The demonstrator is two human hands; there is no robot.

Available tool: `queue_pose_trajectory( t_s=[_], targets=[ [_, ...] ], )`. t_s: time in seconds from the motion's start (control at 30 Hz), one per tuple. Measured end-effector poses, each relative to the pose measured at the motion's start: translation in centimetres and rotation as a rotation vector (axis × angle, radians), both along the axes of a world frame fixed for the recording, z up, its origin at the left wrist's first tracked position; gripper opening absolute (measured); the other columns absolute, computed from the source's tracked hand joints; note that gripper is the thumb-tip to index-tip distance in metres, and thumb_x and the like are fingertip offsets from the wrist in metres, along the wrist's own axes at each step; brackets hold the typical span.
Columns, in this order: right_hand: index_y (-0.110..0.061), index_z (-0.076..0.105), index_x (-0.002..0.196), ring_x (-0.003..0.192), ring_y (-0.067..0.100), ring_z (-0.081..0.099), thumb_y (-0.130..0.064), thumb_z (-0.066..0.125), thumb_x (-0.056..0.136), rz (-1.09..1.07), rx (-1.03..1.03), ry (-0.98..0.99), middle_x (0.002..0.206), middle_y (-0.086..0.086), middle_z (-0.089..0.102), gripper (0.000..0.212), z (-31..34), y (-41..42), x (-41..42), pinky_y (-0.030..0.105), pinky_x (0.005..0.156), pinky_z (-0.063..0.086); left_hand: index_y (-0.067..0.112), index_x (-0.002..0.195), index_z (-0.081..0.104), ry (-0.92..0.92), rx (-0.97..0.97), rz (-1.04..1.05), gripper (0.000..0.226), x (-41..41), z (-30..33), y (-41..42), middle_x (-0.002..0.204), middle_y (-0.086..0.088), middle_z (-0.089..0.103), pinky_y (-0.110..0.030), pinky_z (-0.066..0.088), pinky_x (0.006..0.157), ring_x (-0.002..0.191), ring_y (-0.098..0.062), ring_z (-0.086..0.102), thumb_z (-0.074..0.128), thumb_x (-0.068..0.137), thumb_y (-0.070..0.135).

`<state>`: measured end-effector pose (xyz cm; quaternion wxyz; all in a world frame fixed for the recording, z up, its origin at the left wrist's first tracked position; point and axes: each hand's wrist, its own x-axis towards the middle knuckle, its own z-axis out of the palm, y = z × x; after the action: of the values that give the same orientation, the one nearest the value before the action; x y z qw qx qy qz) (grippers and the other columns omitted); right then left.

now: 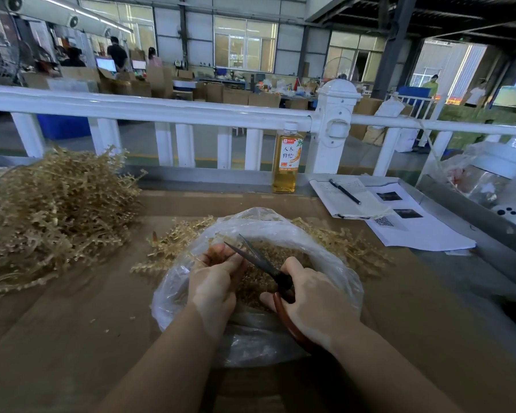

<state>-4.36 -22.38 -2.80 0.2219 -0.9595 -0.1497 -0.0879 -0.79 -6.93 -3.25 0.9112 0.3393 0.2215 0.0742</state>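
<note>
One pair of scissors (258,259), gripped by the right hand (310,296); the left hand (216,281) pinches one golden sprig (212,252); one bottle (286,162) reads 人参枸杞.

The table (72,338) carries a heap (51,216) of sprigs at left, a bag (176,293) at centre, loose sprigs (173,245) behind it, and a bottle (286,162), notebook (340,201) and papers (420,231) farther right.
</note>
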Motion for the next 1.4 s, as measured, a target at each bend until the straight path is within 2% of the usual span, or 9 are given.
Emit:
queue_pose_trajectory(
  t_s=[0.27,0.53,0.67,0.77,0.97,1.17,1.27,1.33,1.4],
  targets=[
    [-0.032,0.041,0.103,0.093,0.014,0.051,-0.065,0.056,0.081,0.007,0.019,-0.003,0.095,-0.006,0.056,0.043,-0.1,0.0,0.0,0.031,0.08,0.044,0.008,0.087,0.052,-0.025,-0.068,-0.004,0.025,0.0,0.2,0.1,0.084,-0.008,0.056,-0.024,0.054,0.051,0.078,-0.02,0.059,0.049,0.086,-0.018],
    [-0.03,0.041,0.1,0.094,0.016,0.052,-0.065,0.054,0.082,0.024,0.014,0.017,0.095,-0.005,0.057,0.041,0.1,0.1,0.0,0.032,0.078,0.043,0.007,0.093,0.055,-0.005,0.025,-0.043,0.025,-0.1,-0.1,0.1,0.094,-0.013,0.057,-0.024,0.052,0.052,0.08,-0.022,0.061,0.05,0.086,-0.017],
    [-0.031,0.038,0.098,0.092,0.016,0.052,-0.064,0.053,0.083,0.021,0.013,0.002,0.092,-0.006,0.056,0.039,0.0,0.3,0.0,0.03,0.073,0.039,0.004,0.097,0.057,0.008,0.052,-0.053,0.025,-0.1,-0.1,0.2,0.089,-0.012,0.06,-0.021,0.052,0.046,0.077,-0.022,0.062,0.051,0.085,-0.017],
    [-0.032,0.036,0.1,0.094,0.016,0.053,-0.065,0.051,0.085,0.018,0.005,-0.022,0.097,-0.006,0.057,0.039,-0.3,0.4,0.0,0.029,0.073,0.038,0.006,0.089,0.055,-0.002,0.053,-0.057,0.025,-0.1,0.0,0.1,0.083,-0.011,0.06,-0.021,0.052,0.046,0.075,-0.021,0.062,0.051,0.085,-0.018],
    [-0.035,0.026,0.094,0.082,0.013,0.051,-0.065,0.047,0.086,0.022,-0.034,-0.077,0.087,-0.007,0.053,0.037,-0.9,0.5,0.1,0.026,0.066,0.034,0.004,0.091,0.055,-0.004,0.047,-0.067,0.024,0.0,0.0,0.1,0.08,-0.011,0.06,-0.021,0.053,0.046,0.072,-0.02,0.062,0.052,0.084,-0.018],
    [-0.032,0.024,0.093,0.067,0.01,0.045,-0.063,0.045,0.088,0.045,-0.096,-0.137,0.077,-0.009,0.049,0.038,-0.7,0.4,0.1,0.023,0.059,0.028,0.009,0.078,0.05,-0.031,0.005,-0.067,0.029,0.0,-0.1,0.1,0.073,-0.006,0.056,-0.021,0.054,0.047,0.071,-0.018,0.06,0.053,0.082,-0.02],
    [-0.032,0.031,0.097,0.072,0.01,0.05,-0.065,0.045,0.087,0.04,-0.085,-0.159,0.08,-0.009,0.051,0.037,-0.9,0.4,0.1,0.024,0.062,0.035,0.007,0.083,0.051,-0.047,0.01,-0.064,0.026,0.0,-0.3,0.1,0.077,-0.007,0.056,-0.022,0.054,0.049,0.074,-0.018,0.061,0.054,0.082,-0.019],
    [-0.032,0.035,0.103,0.081,0.011,0.053,-0.067,0.045,0.086,0.024,-0.071,-0.161,0.087,-0.009,0.055,0.04,-1.1,0.4,0.1,0.025,0.067,0.041,0.003,0.097,0.054,-0.039,0.017,-0.063,0.026,0.0,-0.3,0.1,0.089,-0.013,0.06,-0.026,0.057,0.057,0.083,-0.023,0.063,0.054,0.083,-0.018],
    [-0.032,0.036,0.107,0.088,0.012,0.053,-0.067,0.045,0.085,0.017,-0.068,-0.152,0.093,-0.007,0.055,0.043,-1.3,0.4,0.1,0.026,0.072,0.043,0.004,0.097,0.053,-0.025,0.027,-0.05,0.025,0.0,-0.1,0.0,0.091,-0.014,0.06,-0.031,0.055,0.066,0.085,-0.026,0.062,0.051,0.084,-0.018]
  ],
)
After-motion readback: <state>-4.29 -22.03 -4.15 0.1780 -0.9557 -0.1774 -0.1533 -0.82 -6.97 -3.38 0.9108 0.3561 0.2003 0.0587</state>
